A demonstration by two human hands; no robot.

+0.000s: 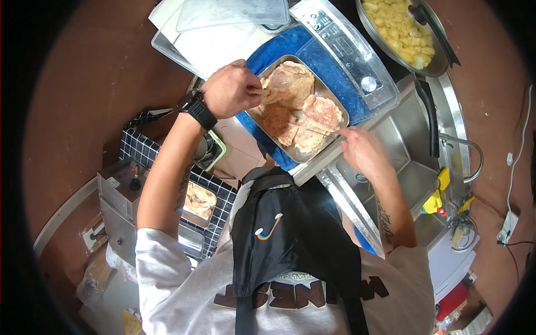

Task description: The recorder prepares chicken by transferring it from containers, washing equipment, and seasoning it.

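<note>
Several flat pieces of raw, pale-coated meat (293, 81) lie in a rectangular metal tray (302, 157) on a blue towel (274, 146). At the tray's left side, my left hand (235, 90), below a black wristwatch, pinches the edge of the upper piece of meat between thumb and fingers. My right hand (363, 150) is at the tray's lower right rim, its fingertips at one end of a thin, stick-like thing that reaches over the lower meat. Exactly what that thing is I cannot tell.
A control panel under clear plastic (345, 50) adjoins the towel. A lidded pan of yellow food (400, 35) stands at the upper right, above a steel sink (423, 167). Clear plastic containers (176, 52) are at the upper left. Another meat tray (213, 211) rests on a black tiled surface.
</note>
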